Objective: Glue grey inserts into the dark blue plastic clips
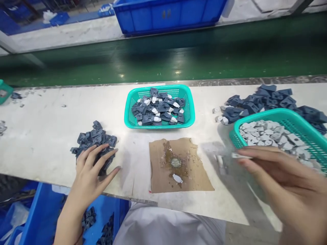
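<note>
My left hand [89, 170] lies with fingers spread over a pile of dark blue-grey plastic parts [95, 136]. Between thumb and fingertips my right hand [283, 180] pinches a small white plastic piece [240, 156], beside the front left corner of a green basket [288, 114] of similar white pieces [265, 134]. On the table between the hands lies a cardboard sheet [159, 177] with a wet brown stain. A round, lid-like disc [176, 162] sits on the stain, and one white piece [177, 178] lies just in front of it.
Another green basket [127, 119] holds dark parts joined with white pieces. More dark parts [265, 98] are heaped behind the right basket. Beyond the table runs a green conveyor belt [163, 61], with a blue crate [168, 17] past it. A blue bin [38, 214] stands below, at left.
</note>
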A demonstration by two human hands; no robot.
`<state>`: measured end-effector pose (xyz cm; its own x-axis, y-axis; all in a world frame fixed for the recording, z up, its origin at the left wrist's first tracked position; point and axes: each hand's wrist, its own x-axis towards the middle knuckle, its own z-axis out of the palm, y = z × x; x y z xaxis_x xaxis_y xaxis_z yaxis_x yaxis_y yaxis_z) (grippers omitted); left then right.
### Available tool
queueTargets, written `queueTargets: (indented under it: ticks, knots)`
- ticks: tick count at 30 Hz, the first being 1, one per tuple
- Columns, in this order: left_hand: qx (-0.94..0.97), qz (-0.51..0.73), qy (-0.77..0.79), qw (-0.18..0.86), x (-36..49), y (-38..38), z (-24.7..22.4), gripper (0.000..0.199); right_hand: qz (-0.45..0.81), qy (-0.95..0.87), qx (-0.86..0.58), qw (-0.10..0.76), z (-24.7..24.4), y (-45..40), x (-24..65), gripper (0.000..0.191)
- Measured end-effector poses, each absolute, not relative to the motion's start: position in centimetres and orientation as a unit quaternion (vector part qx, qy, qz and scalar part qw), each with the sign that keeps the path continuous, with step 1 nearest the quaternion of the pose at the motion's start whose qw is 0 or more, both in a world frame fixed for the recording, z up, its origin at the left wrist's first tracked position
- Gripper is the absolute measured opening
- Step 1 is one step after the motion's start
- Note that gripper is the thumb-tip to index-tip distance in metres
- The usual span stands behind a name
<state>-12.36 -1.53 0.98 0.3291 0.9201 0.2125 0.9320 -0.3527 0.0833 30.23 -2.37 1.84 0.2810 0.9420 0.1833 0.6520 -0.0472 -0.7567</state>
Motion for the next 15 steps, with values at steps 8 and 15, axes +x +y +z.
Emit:
queueTargets:
  ticks: [8, 15]
  knots:
    - [-0.795, -0.146, -0.582, 0.088, -11.7, -0.3, 0.9, 0.029, 0.475, -0.485, -0.593, 0.432, 0.8, -0.9, 24.8, 0.009]
    - [-0.811, -0.155, -0.554, 0.106, -11.2, 0.3, 1.3, 0.021, 0.501, -0.481, -0.567, 0.443, 0.0, -0.9, 24.3, 0.011]
